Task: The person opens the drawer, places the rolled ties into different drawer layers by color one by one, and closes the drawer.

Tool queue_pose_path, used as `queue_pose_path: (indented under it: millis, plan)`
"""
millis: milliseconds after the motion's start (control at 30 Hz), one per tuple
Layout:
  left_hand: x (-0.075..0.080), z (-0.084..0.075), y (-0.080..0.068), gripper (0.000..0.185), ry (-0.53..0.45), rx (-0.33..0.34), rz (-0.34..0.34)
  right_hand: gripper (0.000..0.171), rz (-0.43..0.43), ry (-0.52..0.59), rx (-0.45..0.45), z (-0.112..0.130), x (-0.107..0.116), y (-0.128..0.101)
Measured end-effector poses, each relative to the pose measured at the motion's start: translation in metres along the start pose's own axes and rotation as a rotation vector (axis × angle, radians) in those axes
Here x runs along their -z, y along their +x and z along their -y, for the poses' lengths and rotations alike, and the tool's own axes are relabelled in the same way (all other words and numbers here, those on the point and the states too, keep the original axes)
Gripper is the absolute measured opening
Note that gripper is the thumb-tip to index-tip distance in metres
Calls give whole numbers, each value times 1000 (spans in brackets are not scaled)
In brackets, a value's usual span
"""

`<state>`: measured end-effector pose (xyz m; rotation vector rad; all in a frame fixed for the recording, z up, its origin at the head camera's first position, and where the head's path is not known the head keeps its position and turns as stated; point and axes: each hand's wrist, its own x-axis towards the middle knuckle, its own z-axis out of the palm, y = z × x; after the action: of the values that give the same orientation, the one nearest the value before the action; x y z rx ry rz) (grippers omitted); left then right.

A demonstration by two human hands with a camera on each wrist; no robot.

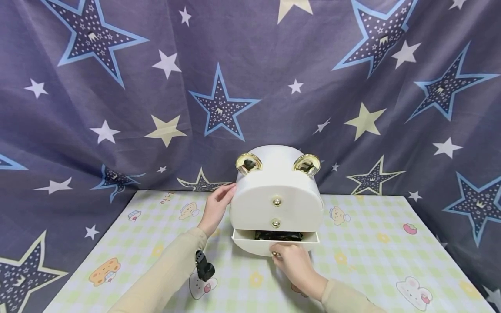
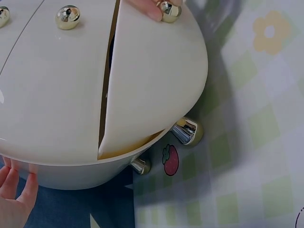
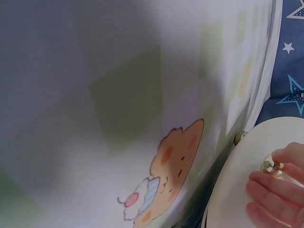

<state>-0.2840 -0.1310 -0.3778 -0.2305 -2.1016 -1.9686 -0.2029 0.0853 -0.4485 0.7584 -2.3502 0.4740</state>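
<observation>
A white storage box (image 1: 250, 204) with a rounded front and gold ear-shaped pieces stands on the table. Its bottom drawer (image 1: 252, 247) is pulled partway out, and a dark, shiny item (image 1: 278, 235) shows inside. My right hand (image 1: 293, 263) pinches the gold knob (image 3: 268, 164) of that drawer between thumb and fingers. At the box's left side, my left hand (image 1: 216, 208) rests with its fingertips (image 2: 31, 183) against the wall. The upper two drawer fronts, each with a gold knob, are flush with the box.
A checked cloth with cartoon prints covers the table (image 1: 364, 261). Close behind the box hangs a dark blue star-patterned curtain (image 1: 270, 117). Short gold feet (image 2: 187, 131) lift the box off the cloth. A black wrist camera (image 1: 204, 266) sits on my left sleeve.
</observation>
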Motion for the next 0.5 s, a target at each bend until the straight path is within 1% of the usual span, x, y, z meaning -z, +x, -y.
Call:
queue_pose_path:
  millis: [500]
  plan:
    - [0, 2, 1, 31, -10, 2, 0, 17, 37, 26, -39, -8, -6, 7]
